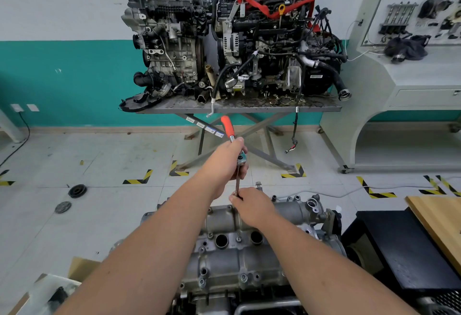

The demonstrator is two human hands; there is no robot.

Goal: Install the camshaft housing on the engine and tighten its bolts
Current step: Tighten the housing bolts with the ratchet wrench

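Observation:
The grey camshaft housing (pixel 224 247) lies on top of the engine in front of me, with several bolts seated along its edges. A ratchet wrench (pixel 228 126) with an orange handle stands above its far edge on a long extension bar (pixel 237 182). My left hand (pixel 224 162) grips the ratchet at its head, the handle pointing up and away. My right hand (pixel 252 206) pinches the lower end of the extension bar just above the housing's far rim. A loose bolt (pixel 258 185) stands upright just beyond my right hand.
Two complete engines (pixel 234 40) sit on a scissor lift table (pixel 239 107) against the teal wall. A grey display bench (pixel 411 70) stands at right. A wooden board (pixel 439 222) and black box are near right. Two round parts (pixel 77 190) lie on the floor at left.

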